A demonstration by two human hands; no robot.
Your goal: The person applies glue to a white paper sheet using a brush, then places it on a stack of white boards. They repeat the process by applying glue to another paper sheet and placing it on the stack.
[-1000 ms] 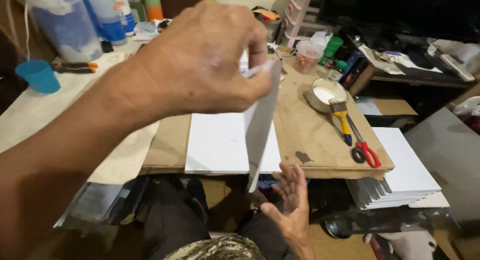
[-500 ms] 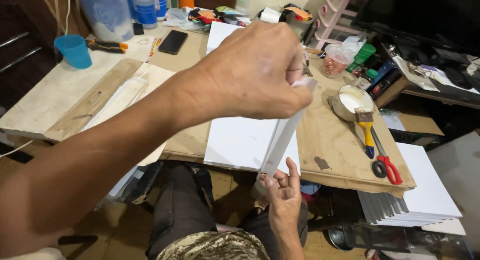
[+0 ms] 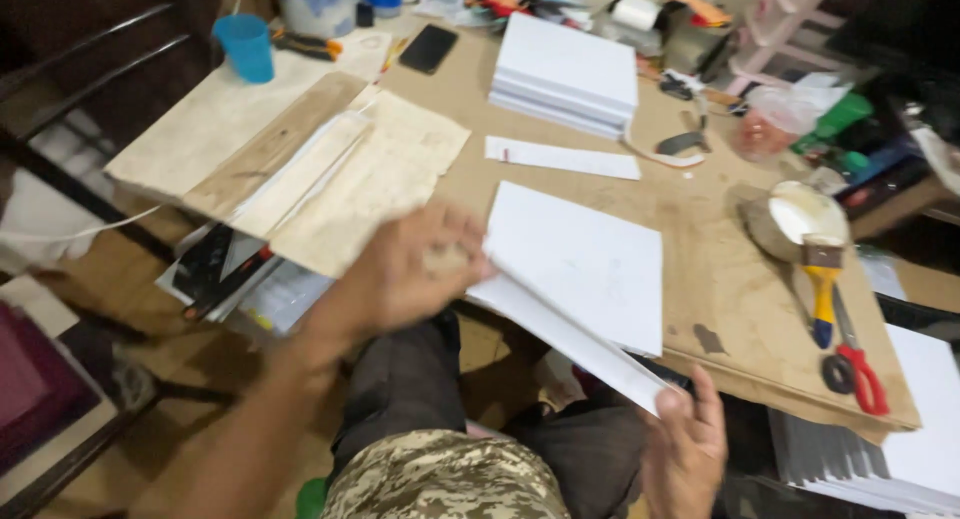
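While the long, narrow strip of folded white card point(image 3: 575, 339) is gripped at both ends, it hangs just over the near edge of the brown plywood worktop point(image 3: 700, 279), slanting down toward the lap. The left hand point(image 3: 415, 269) is closed on the strip's upper end, fingers curled and thumb tucked under, and the right hand point(image 3: 685, 449) pinches the lower end between thumb and fingertips. Right behind the strip, a flat square white sheet point(image 3: 590, 259) lies on the worktop, with a slim white paper strip point(image 3: 562, 157) beyond it and a stack of white boards point(image 3: 565, 71) farther back.

As a judgement, the work looks well into its middle: one stack is piled at the back and another stack of white sheets point(image 3: 905, 449) sits low at the right, yet the piece in hand is neither laid down nor glued. A yellow-handled brush point(image 3: 820, 289) rests across a shallow white dish point(image 3: 805, 214) (whether the dish holds paste cannot be told), and red-handled scissors point(image 3: 855, 364) lie beside it, both untouched.
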